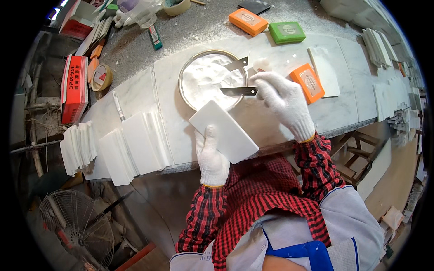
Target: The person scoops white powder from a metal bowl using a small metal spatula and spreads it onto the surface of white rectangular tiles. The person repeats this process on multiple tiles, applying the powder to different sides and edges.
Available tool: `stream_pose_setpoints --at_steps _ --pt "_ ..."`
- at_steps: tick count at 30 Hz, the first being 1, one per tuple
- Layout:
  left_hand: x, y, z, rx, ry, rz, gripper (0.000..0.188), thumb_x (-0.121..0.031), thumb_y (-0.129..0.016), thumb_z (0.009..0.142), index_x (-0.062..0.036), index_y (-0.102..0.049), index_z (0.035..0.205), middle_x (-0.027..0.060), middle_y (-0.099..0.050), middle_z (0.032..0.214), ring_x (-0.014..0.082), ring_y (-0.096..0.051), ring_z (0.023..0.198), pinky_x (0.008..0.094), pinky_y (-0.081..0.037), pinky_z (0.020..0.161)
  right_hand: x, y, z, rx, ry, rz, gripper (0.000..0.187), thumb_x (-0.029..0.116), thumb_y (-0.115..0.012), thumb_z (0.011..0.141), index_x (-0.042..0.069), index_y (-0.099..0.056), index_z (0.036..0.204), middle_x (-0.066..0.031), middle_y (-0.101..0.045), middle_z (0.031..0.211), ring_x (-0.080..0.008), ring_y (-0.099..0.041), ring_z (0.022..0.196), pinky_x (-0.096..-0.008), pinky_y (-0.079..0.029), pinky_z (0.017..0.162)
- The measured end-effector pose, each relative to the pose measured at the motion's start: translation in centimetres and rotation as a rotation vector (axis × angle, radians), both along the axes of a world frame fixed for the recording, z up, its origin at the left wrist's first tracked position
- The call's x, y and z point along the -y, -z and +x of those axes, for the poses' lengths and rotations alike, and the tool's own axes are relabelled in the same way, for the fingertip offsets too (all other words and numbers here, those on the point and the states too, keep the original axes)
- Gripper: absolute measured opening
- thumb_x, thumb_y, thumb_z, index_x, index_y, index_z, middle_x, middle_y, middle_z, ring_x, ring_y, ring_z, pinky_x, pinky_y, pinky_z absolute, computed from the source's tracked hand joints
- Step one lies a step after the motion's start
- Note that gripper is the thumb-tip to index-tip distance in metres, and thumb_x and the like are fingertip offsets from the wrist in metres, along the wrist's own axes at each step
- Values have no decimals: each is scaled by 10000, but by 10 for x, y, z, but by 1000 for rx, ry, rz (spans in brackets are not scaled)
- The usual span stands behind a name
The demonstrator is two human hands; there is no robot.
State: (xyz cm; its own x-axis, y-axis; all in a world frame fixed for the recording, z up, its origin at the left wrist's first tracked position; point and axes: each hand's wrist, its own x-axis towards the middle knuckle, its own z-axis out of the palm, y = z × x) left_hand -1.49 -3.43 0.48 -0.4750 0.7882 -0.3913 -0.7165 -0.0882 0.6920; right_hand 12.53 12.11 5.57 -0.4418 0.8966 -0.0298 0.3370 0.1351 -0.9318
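My left hand [211,159], in a white knit glove, grips a white rectangular tile [226,133] by its lower left side, thumb on its face. The tile is tilted at the front rim of a round metal bowl [181,90] with white powder or paste [203,74] in it. My gloved right hand [285,101] pinches the end of a thin dark metal blade [237,91], whose tip reaches over the white stuff. A second blade [238,63], with a hole near its end, leans on the bowl's right rim.
Stacks of white tiles [144,140] stand at the front left beside a brush [118,106]. An orange block [308,83] sits right of my right hand; a green block [287,32] and another orange block [247,21] lie farther back. A fan [77,230] stands below left.
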Motion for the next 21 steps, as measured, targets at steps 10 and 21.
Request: stream_pose_setpoints --at_steps 10,21 --pt "2 3 0 -22 45 75 378 -163 -547 1072 -49 -462 1422 69 -589 1309 186 -591 1176 363 -489 1024 -40 69 5 56 175 230 469 301 -723 923 -18 -647 1258 -154 -697 1129 -204 -684 984 -332 -536 860" --pt "4 -1 2 -106 39 -16 386 -179 -568 1065 -3 -465 1393 91 -614 1248 174 -618 1113 343 -523 954 -2 -21 51 -10 -190 -227 339 257 -597 1003 29 -597 1253 -36 -672 949 -93 -635 808 -251 -505 677"
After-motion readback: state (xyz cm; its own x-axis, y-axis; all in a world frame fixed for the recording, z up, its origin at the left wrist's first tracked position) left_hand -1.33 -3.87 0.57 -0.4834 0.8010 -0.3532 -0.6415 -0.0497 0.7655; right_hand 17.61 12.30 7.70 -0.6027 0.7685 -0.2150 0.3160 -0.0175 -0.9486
